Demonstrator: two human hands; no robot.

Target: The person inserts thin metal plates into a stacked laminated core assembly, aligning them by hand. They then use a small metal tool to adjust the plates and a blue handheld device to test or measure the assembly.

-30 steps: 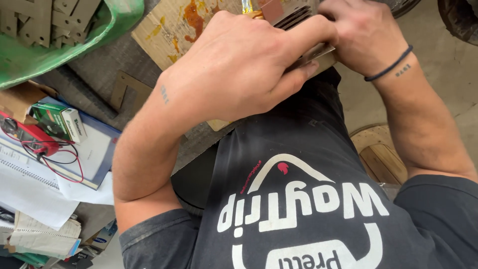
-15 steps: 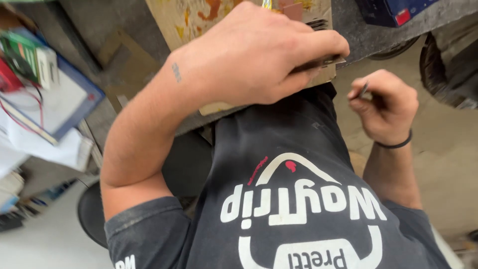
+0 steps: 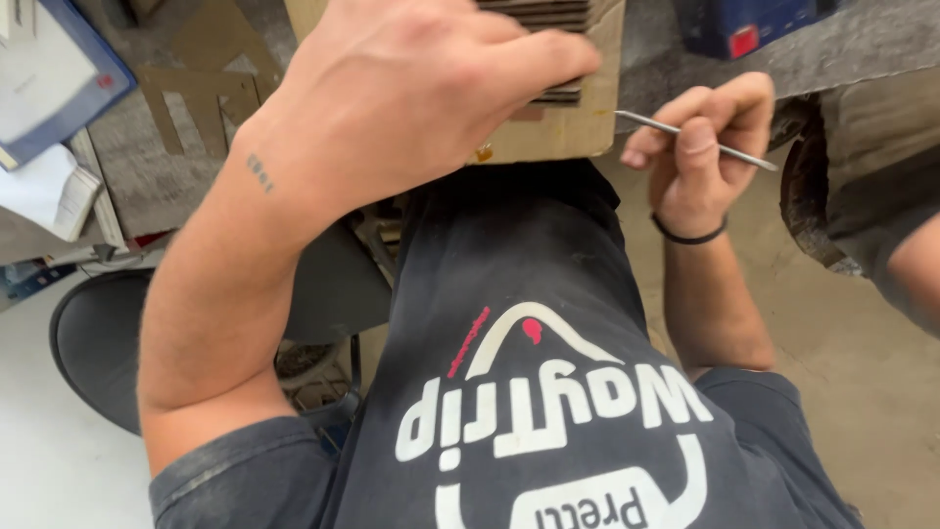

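Head view: the left hand (image 3: 411, 98) presses down flat on a stack of thin dark strips (image 3: 548, 20) lying on a cardboard sheet (image 3: 578, 127), fingers (image 3: 529, 64) spread over the stack and curled on its near edge, grasping it in place. The right hand (image 3: 700, 147) has pulled off the stack since a second ago and now sits just beside the cardboard's corner, fingers clenched on a thin metal rod (image 3: 685, 137), tip aimed at the cardboard. So one hand steadies, the other has a tool in hand. The camera has swung too: the green bin is gone, a blue folder (image 3: 59, 78) shows at upper left on the grey surface (image 3: 157, 186). The stack runs off the top edge, mostly hidden by the left hand; what the strips are is hard to make out.
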